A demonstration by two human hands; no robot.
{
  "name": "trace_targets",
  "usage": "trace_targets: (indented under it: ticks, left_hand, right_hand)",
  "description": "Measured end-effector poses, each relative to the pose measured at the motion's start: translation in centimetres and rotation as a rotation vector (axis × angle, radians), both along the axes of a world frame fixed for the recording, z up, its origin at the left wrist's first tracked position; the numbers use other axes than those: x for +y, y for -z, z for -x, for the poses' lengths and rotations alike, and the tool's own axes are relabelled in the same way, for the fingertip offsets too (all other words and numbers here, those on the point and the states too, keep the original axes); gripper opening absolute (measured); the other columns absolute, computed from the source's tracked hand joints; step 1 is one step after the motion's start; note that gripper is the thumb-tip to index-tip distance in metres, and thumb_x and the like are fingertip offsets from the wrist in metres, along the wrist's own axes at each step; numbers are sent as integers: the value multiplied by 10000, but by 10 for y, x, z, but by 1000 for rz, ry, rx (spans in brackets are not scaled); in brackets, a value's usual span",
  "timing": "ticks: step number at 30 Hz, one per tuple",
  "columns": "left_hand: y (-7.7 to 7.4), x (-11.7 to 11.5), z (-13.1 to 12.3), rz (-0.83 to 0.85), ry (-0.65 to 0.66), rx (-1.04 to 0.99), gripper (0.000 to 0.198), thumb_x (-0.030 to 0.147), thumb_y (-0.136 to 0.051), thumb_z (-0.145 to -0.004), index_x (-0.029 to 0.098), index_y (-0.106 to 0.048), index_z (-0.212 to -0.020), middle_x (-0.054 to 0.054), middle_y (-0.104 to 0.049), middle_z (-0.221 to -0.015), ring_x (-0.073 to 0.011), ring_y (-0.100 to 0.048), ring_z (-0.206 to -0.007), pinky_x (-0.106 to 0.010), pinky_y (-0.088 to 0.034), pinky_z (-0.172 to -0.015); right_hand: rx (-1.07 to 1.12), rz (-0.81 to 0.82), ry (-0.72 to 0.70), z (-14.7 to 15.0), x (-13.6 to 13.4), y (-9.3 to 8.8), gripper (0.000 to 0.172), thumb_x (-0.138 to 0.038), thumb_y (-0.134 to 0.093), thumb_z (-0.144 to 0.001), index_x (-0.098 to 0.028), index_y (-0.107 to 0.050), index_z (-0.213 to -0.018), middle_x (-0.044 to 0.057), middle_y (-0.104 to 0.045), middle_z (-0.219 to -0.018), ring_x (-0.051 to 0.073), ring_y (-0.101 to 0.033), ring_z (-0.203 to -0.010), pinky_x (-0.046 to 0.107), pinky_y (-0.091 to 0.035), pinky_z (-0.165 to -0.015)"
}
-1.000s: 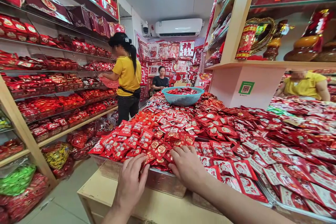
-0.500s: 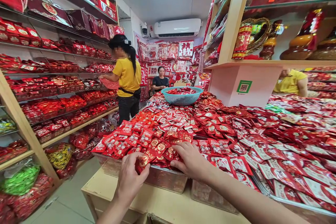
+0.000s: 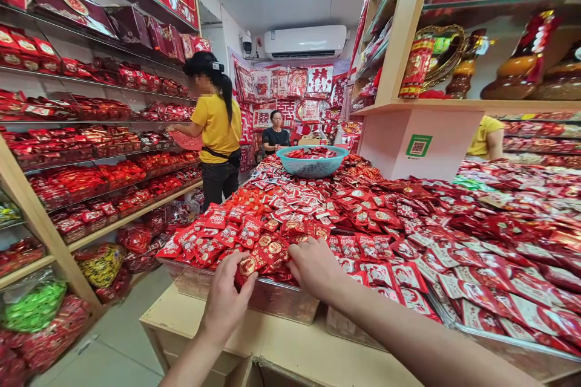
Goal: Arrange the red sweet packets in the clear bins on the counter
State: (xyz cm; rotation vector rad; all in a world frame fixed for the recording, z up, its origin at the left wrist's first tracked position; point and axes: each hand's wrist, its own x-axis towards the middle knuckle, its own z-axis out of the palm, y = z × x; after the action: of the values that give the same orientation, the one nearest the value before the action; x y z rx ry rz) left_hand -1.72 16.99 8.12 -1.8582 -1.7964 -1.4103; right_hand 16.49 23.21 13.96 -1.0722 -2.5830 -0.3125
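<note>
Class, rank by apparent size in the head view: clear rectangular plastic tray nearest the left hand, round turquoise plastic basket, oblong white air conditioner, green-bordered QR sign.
1. Tray
2. Basket and air conditioner: too alike to rank
3. QR sign

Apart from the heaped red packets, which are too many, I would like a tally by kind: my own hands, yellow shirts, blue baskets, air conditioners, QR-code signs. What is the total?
Own hands, left hand and right hand: 2
Yellow shirts: 2
Blue basket: 1
Air conditioner: 1
QR-code sign: 1
Total: 7
</note>
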Motion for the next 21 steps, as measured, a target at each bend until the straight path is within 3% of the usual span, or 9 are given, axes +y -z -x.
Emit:
trace_targets:
  ticks: [5, 12, 16, 19, 21]
  left_hand:
    - [-5, 0, 1, 16, -2, 41, 287, 282, -530, -752, 193, -468, -1018, -68, -569, -991, -215, -537, -956, -383, -456, -828]
    - [0, -3, -1, -3, -3, 150, 153, 290, -498, -788, 163, -541, -862, -95, -568, -922, -208, -545, -915, -363, -458, -819]
    - [4, -9, -4, 44, 28, 241, 261, 289, -502, -775, 133, -549, -979, -131, -568, -1020, -238, -521, -991, -396, -455, -847]
    - [6, -12, -3, 87, 26, 356, 354, 215, -451, -777, 97, -495, -1108, -163, -516, -1143, -252, -481, -1067, -410, -457, -861]
    - [8, -11, -1, 75, 35, 406, 337, 173, -409, -788, 88, -517, -1095, -166, -525, -1146, -242, -496, -1055, -393, -475, -841]
  right_hand:
    - [-4, 13, -85, -13, 15, -11, 204, -203, -396, -825, -163, -561, -712, 65, -629, -726, 172, -539, -712, 264, -355, -649]
    - [56, 33, -160, -36, 27, -10, 198, -195, -349, -857, -156, -540, -822, 45, -594, -787, 129, -523, -749, 214, -380, -680]
    - [16, 65, -268, -44, 27, -3, 191, -187, -353, -848, -151, -539, -822, 55, -578, -783, 141, -512, -749, 227, -394, -676]
    - [7, 82, -265, -44, 25, -2, 165, -171, -367, -829, -145, -529, -835, 66, -574, -804, 154, -513, -774, 242, -403, -698]
    - [3, 81, -261, -44, 23, -3, 148, -153, -384, -808, -143, -525, -853, 72, -573, -828, 160, -514, -800, 250, -401, -724]
